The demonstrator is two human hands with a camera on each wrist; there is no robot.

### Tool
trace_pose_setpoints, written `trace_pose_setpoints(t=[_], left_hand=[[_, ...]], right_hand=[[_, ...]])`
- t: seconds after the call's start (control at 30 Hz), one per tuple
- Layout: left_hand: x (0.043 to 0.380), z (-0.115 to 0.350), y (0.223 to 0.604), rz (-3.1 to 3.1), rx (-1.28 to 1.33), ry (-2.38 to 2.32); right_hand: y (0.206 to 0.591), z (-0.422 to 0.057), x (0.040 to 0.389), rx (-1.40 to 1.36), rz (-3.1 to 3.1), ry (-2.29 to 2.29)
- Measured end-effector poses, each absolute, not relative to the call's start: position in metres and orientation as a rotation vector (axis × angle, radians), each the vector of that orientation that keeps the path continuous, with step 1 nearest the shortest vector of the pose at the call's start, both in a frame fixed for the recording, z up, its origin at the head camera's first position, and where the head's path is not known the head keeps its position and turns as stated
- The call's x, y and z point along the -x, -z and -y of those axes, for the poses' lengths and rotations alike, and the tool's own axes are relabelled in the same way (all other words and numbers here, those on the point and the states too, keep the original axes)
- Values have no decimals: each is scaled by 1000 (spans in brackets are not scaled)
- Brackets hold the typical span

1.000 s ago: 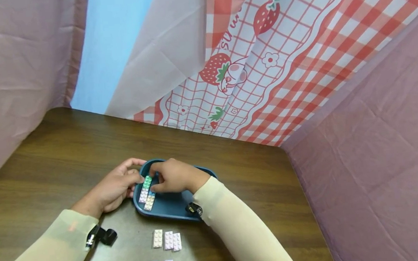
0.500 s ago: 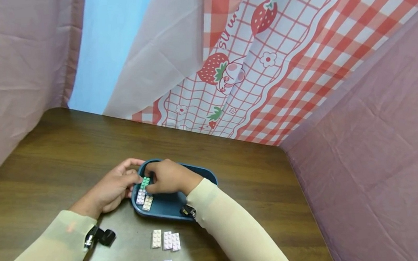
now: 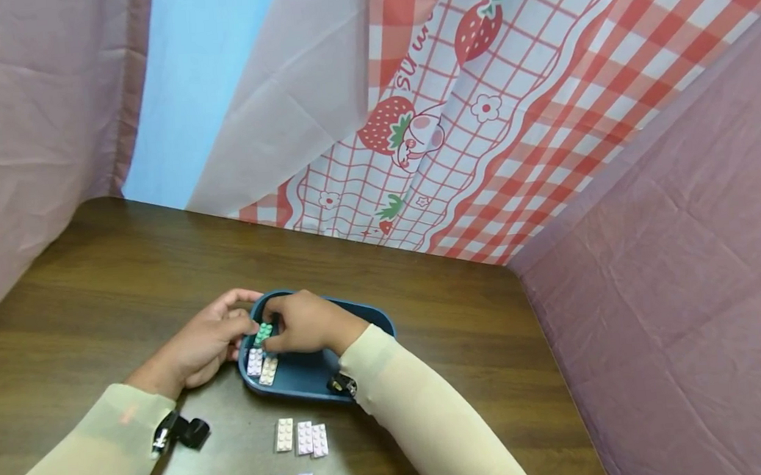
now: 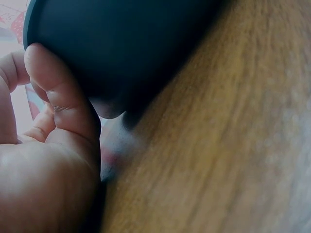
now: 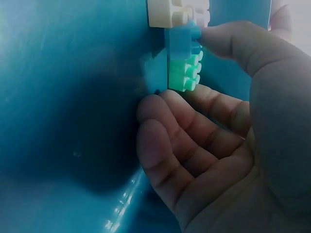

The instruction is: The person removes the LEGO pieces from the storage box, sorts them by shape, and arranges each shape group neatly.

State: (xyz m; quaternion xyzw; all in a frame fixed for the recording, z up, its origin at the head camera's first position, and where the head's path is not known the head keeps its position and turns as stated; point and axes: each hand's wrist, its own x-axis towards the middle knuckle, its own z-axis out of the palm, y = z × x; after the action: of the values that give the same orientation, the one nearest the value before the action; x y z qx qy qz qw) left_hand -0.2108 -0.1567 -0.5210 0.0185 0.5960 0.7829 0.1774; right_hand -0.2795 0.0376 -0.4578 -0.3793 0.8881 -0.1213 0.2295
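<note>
Pinch the blue brick [image 5: 180, 42], in the tray [image 3: 300, 375] beside the green brick [image 5: 180, 74] and likely light, stiff and sturdy, by its flat sides, with left hand [image 3: 201, 343] clamped on the tray's end and right hand [image 3: 305, 322] touching it by thumb, grip impossible to tell.

Tray [image 3: 304, 379] on table [image 3: 156, 253]; bricks [image 3: 254, 362] in tray's left end; loose bricks [image 3: 305, 438] before tray; cloth [image 3: 479, 127] behind.

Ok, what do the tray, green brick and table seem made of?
Tray: probably smooth plastic, going by its soft sheen and even, rounded rim. Green brick: likely plastic, slightly glossy, its studs catching light. Table: wood or printed laminate, faintly shiny; grain shows, but not which.
</note>
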Motion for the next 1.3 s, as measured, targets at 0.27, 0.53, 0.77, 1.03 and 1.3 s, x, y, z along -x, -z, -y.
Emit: trace_pose_setpoints(t=[0.27,0.53,0.77,1.03,1.3], left_hand=[[211,156,520,-1700,-45,-2207],[211,157,521,-1695,-44,-2210],[211,157,521,-1691,-40,-2208],[211,157,521,-1689,-48,-2204],[211,157,521,-1699,-40,-2203]], right_hand=[[460,-37,280,1055,-2439,330],[461,-37,281,1077,-2434,340],[458,-41,282,1063,-2420,381],[449,-44,282,1088,-2439,350],[441,-49,281,1105,-2432,375]])
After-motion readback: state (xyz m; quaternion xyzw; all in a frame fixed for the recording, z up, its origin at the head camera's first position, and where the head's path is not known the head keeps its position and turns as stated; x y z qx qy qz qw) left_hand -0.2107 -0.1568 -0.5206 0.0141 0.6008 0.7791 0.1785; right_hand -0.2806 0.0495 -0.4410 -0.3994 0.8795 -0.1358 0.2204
